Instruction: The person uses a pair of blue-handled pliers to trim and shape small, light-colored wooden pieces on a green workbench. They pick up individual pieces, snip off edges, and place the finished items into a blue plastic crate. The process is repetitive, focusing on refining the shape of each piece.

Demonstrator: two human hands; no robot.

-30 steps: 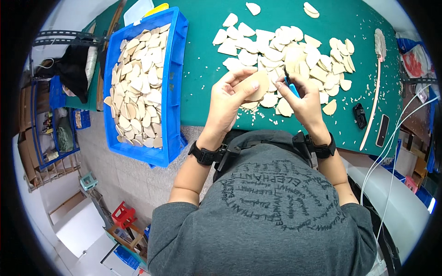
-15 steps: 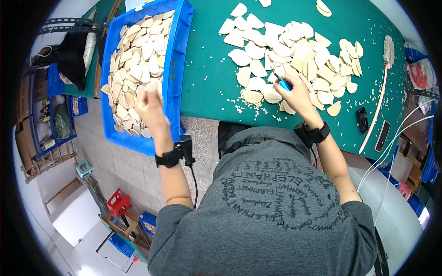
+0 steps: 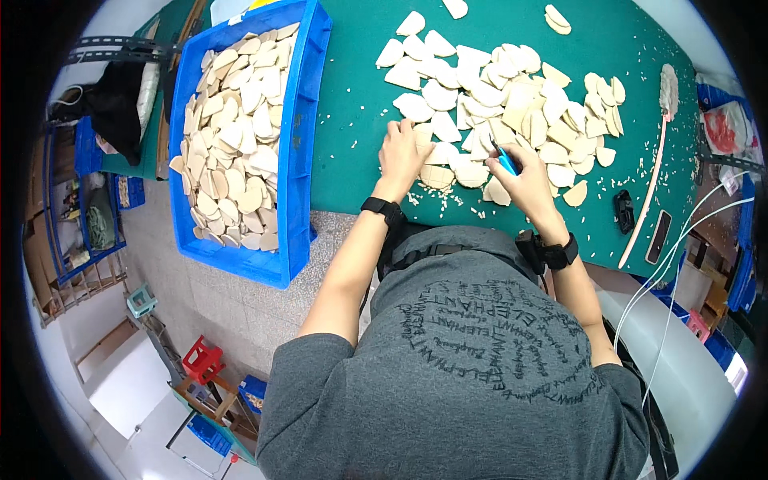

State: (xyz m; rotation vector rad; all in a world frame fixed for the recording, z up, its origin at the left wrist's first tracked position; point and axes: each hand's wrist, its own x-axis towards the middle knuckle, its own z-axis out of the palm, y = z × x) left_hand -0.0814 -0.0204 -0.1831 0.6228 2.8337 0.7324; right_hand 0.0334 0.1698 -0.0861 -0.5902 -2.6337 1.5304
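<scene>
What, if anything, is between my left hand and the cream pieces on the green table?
Nothing visible. Your left hand is at the left edge of the cream pieces; whether its fingertips touch one is hard to tell. Your right hand, holding a blue-handled tool, is farther right, out of that gap.

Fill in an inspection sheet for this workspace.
Surface: green table, small pale scraps scattered about.
Job's things: pale flat pieces overlapping on the table, many more in the blue crate.
Clutter: pink-handled duster, black object, phone-like slab at right.
Hands: left hand at the pieces' left edge, grip unclear; right hand holding blue-handled tool.
Cables: white cables at right.
Surroundings: red stool, teal stool at lower left.
</scene>
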